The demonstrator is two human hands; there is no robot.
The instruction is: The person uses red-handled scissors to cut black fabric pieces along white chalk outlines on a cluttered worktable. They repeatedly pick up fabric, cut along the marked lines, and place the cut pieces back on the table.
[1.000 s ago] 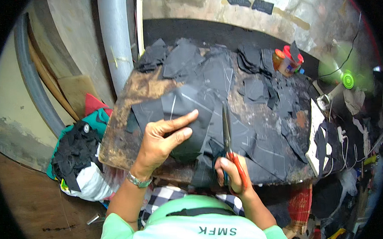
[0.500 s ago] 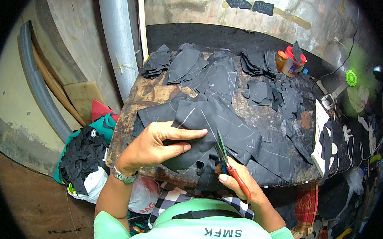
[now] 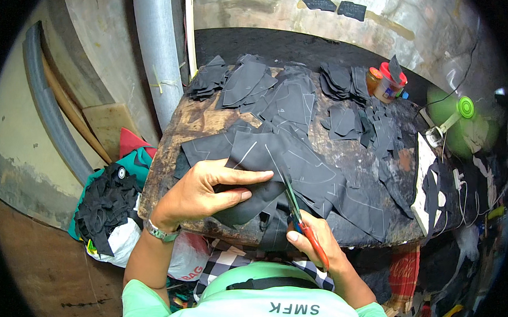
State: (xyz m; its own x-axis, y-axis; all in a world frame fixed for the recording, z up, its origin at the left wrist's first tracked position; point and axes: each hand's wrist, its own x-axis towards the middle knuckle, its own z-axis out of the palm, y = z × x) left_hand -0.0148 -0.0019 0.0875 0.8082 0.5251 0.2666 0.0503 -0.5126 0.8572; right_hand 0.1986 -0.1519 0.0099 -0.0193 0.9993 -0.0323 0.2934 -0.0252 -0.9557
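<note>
The left hand [image 3: 201, 190] presses flat, fingers spread, steadying the chalk-marked black fabric sheet [image 3: 277, 163] while the right hand [image 3: 316, 241] grips red-handled scissors [image 3: 300, 216] cutting into it.

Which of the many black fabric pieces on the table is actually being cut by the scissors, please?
The large chalk-marked black piece at the table's near edge: the left hand presses it flat and the red-handled scissors bite into it, while the others lie untouched farther back.

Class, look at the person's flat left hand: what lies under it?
Under the left hand lies a black fabric sheet with chalk lines, spread over a worn wooden table. What the palm itself covers cannot be seen.
</note>
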